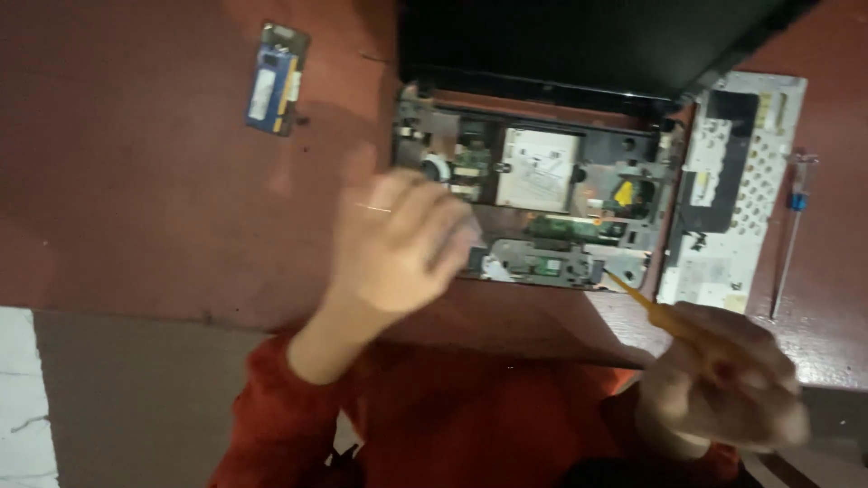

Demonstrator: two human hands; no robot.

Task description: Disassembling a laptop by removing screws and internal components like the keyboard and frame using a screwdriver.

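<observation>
Dim, reddish cast; hands (pixel 398 239) motion-blurred; soft focus throughout; faint glare at table's right edge.

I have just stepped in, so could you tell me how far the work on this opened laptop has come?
Done: the laptop lies opened, its removed panel beside it and a small circuit board set apart on the table. In hand: the right hand holds a yellow tool; the left hand hovers blurred. Left: inner parts remain seated.

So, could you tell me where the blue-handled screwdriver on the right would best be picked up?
Probably by the blue-banded handle at the far end of the screwdriver, coming from above. It lies flat on the table beside the removed cover panel, its thin shaft pointing towards the person, so the thicker handle gives fingers more purchase.
</observation>
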